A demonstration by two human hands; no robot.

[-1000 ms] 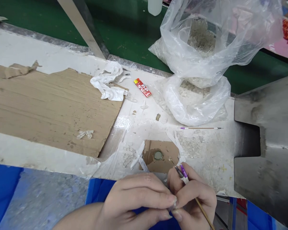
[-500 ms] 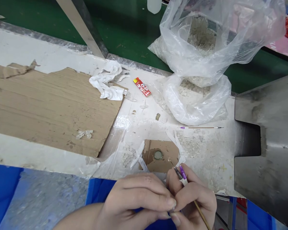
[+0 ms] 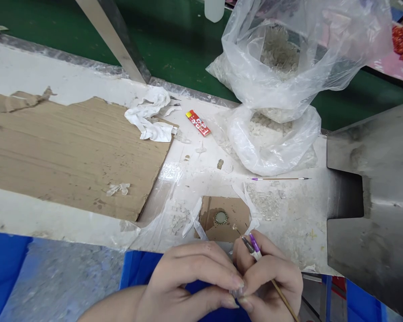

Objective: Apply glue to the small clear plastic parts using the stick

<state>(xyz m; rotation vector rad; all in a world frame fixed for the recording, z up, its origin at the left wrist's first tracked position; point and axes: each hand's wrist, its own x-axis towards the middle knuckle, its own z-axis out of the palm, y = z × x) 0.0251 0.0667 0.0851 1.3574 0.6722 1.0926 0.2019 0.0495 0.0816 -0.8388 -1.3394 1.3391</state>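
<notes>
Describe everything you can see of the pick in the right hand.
The slender pick sits gripped by the fingers of the right hand, tilted, its upper end pointing toward a cardboard patch. That end shows a purple section above a white sleeve. A thin wooden shaft runs to the lower right past the hand. A dark grey piece lies beside the purple section; I cannot tell whether it belongs to the pick.

A slim purple-banded wooden pick [image 3: 283, 300] slants, apparently pinched between fingers [image 3: 272, 270].

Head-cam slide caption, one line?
Head view: the left hand pinches something small beside a purple-banded wooden pick held in the right hand, above a cardboard scrap bearing a bottle cap.
</notes>
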